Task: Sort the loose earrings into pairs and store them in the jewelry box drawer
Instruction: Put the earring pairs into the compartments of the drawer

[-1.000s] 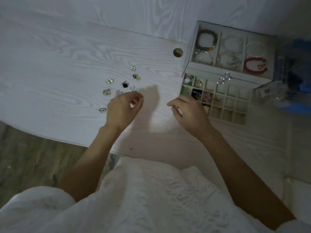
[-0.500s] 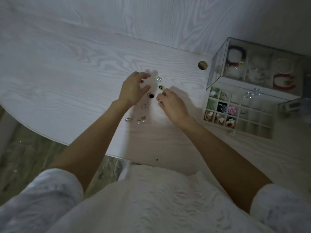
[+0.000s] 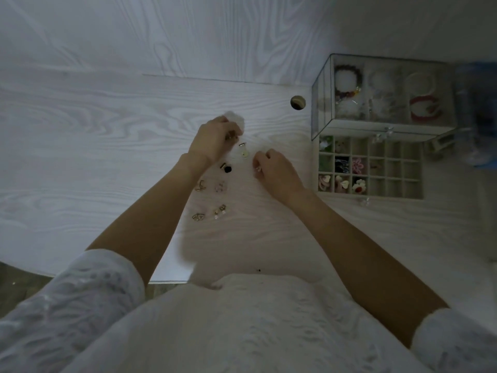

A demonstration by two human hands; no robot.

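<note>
Several loose earrings lie on the white wood-grain table: a black stud (image 3: 228, 169), a gold one (image 3: 200, 185), a clear one (image 3: 220, 187), a gold triangle (image 3: 198, 217), a pearl drop (image 3: 220, 210) and a pale one (image 3: 243, 152). My left hand (image 3: 213, 141) has curled fingers that pinch a small gold earring at the far end of the group. My right hand (image 3: 277, 170) pinches a small pinkish earring just right of them. The pulled-out jewelry box drawer (image 3: 369, 168), a grid of small cells, lies to the right with earrings in its left cells.
The clear jewelry box (image 3: 382, 95) behind the drawer holds bracelets. A round cable hole (image 3: 298, 102) sits in the table left of it. A blurred blue object (image 3: 484, 117) stands at the far right. The table's front edge curves at the lower left.
Both hands came from near the drawer to the earring group. Each now pinches a small earring. The view has shifted and come closer.
</note>
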